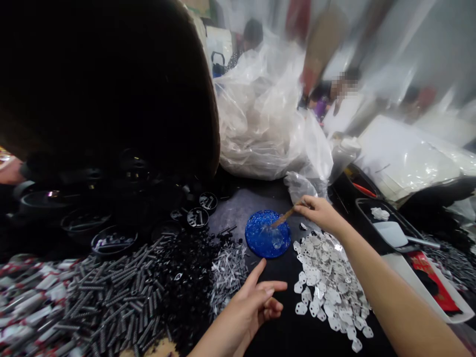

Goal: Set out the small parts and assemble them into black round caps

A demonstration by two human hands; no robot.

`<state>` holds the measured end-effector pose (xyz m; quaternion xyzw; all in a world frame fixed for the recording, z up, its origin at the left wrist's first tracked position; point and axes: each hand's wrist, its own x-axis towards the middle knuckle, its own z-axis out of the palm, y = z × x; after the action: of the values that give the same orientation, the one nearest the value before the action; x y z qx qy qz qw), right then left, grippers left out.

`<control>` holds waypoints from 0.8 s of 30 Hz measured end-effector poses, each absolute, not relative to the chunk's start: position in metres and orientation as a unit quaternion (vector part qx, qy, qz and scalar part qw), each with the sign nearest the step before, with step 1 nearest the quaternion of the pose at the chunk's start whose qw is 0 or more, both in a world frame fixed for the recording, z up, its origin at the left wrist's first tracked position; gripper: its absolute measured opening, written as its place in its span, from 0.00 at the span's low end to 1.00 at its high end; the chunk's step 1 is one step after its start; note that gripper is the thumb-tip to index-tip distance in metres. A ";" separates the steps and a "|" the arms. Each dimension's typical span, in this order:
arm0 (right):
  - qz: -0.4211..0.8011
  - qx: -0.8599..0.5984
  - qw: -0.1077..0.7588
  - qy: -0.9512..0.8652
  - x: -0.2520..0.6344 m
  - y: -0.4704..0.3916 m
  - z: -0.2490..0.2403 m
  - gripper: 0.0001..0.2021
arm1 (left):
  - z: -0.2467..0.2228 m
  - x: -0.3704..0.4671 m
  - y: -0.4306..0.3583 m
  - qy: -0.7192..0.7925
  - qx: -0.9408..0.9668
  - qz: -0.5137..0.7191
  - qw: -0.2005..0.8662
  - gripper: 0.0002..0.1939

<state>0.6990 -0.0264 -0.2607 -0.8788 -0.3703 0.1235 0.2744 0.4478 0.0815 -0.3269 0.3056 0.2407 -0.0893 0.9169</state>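
Observation:
My right hand (319, 214) pinches the wooden handle of a small brush (285, 217). The brush slants down, with its tip on a round blue dish (256, 243) smeared with a clear, shiny substance. Just in front of the dish, my left hand (255, 303) is open, index finger stretched out and nothing visible in it. To its left lies a heap of small grey metal pieces (227, 272). Flat white plates with holes (334, 287) are piled below my right forearm.
Left of the hands spread small black parts (188, 272), metal springs (126, 297) and blurred white-and-red pieces (29, 302). Behind stands a large clear plastic bag (260, 124). A dark bulky shape (111, 74) overhangs the left. A white scoop (390, 234) rests at right; people sit beyond.

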 end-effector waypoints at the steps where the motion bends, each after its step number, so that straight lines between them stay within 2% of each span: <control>1: 0.135 -0.880 0.265 -0.371 0.703 -0.024 -0.262 0.11 | -0.326 0.448 0.082 0.243 0.305 -0.090 0.916 0.43; 7: 0.160 -0.883 0.242 -0.369 0.715 -0.029 -0.264 0.16 | -0.324 0.448 0.082 0.245 0.301 -0.088 0.917 0.43; 12: 0.042 -0.888 0.241 -0.390 0.706 -0.022 -0.248 0.15 | -0.325 0.450 0.081 0.249 0.297 -0.087 0.918 0.44; 14: 0.030 -0.886 0.146 -0.439 0.700 -0.002 -0.240 0.15 | -0.326 0.450 0.081 0.249 0.295 -0.087 0.918 0.45; 16: 0.067 -0.879 0.014 -0.472 0.694 0.024 -0.235 0.16 | -0.328 0.451 0.080 0.249 0.293 -0.085 0.919 0.45; 18: 0.112 -0.870 -0.078 -0.473 0.692 0.053 -0.236 0.15 | -0.331 0.451 0.079 0.247 0.293 -0.082 0.920 0.44; 24: 0.171 -0.862 -0.169 -0.446 0.704 0.102 -0.256 0.11 | -0.339 0.449 0.076 0.237 0.287 -0.073 0.925 0.41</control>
<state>0.7036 0.1021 -0.2561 -0.8622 -0.4458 0.1712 -0.1689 0.4492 0.0761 -0.3389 0.2871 0.2370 -0.0731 0.9252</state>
